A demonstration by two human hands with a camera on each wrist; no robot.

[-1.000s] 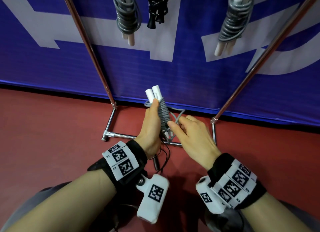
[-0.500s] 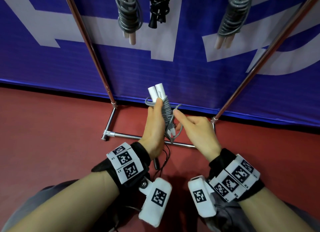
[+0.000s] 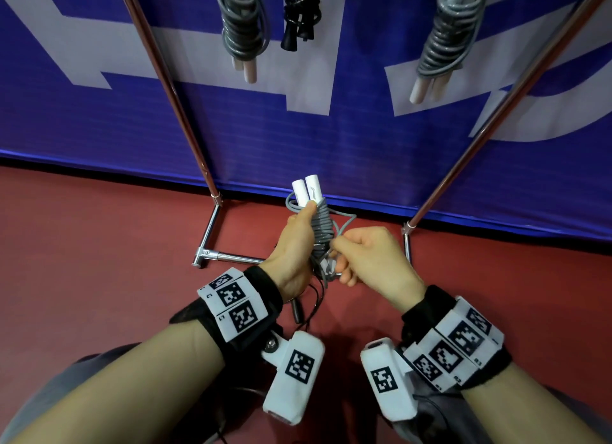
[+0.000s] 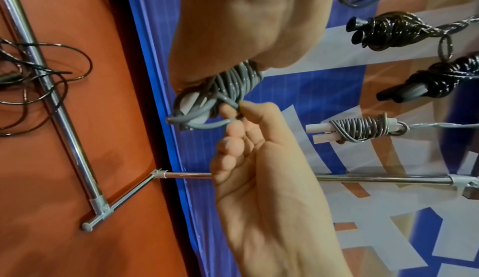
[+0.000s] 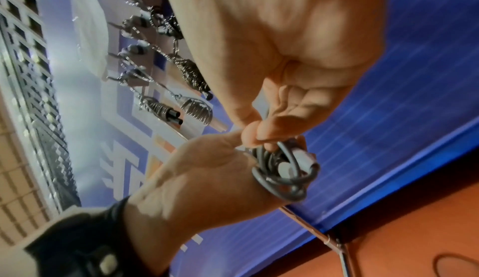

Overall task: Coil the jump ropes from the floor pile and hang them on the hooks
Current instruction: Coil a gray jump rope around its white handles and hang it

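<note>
A grey jump rope with two white handles is wound into a tight bundle. My left hand grips it upright, thumb against the coils. My right hand is curled beside the bundle's lower end and pinches a loose grey loop there. In the left wrist view the right hand's fingertips pinch the cord just below the coils. The right wrist view shows the bundle's lower end between both hands. Hooks are out of view above.
Three coiled ropes hang above: grey, black, grey. Two slanted rack poles flank my hands, with a base bar on the red floor. A loose black rope lies on the floor below.
My right hand went from an outstretched forefinger on the coils to curled fingers pinching the loose loop. Both hands drew a little closer together.
</note>
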